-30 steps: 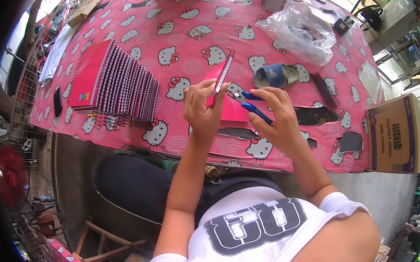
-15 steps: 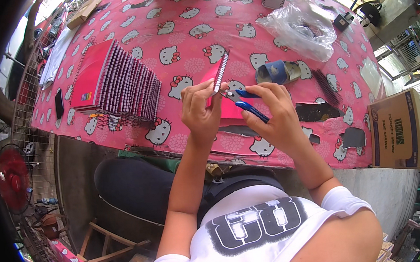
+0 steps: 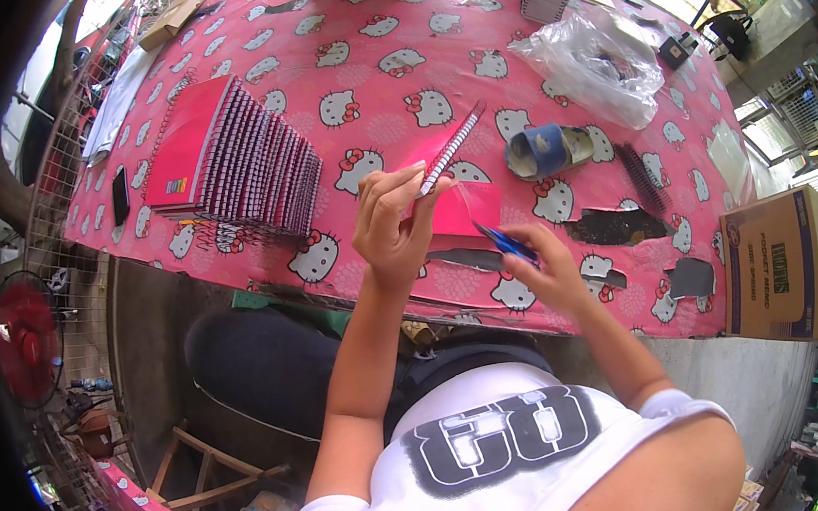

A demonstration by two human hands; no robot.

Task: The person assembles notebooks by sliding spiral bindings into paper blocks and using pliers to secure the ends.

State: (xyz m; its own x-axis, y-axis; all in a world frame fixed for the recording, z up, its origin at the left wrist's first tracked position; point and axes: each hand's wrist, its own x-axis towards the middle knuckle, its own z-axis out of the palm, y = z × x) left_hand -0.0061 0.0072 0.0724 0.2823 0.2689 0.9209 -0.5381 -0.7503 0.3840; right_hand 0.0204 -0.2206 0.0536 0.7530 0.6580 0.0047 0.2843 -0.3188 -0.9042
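Note:
My left hand [image 3: 391, 220] grips a small red spiral notebook [image 3: 446, 145], held up on a slant so that its white wire binding faces right. Lower and to the right, my right hand [image 3: 548, 265] is closed around blue-handled pliers [image 3: 510, 244]. Their jaws point toward the notebook but stand apart from it. A flat red cover, perhaps of another notebook [image 3: 468, 209], lies on the table beneath my hands. To the left stands a stack of red spiral notebooks [image 3: 236, 164], its spirals toward the right.
A pink patterned cloth with torn dark patches covers the table [image 3: 354, 75]. Beyond my right hand are a blue roll-like object [image 3: 536, 154], a clear plastic bag [image 3: 597, 69] and a dark wire coil [image 3: 641, 177]. A phone [image 3: 121, 195] lies far left; a cardboard box [image 3: 775, 267] stands right.
My right hand has drawn the pliers down and right, away from the notebook's binding, and their handles have come together. The notebook now leans further right.

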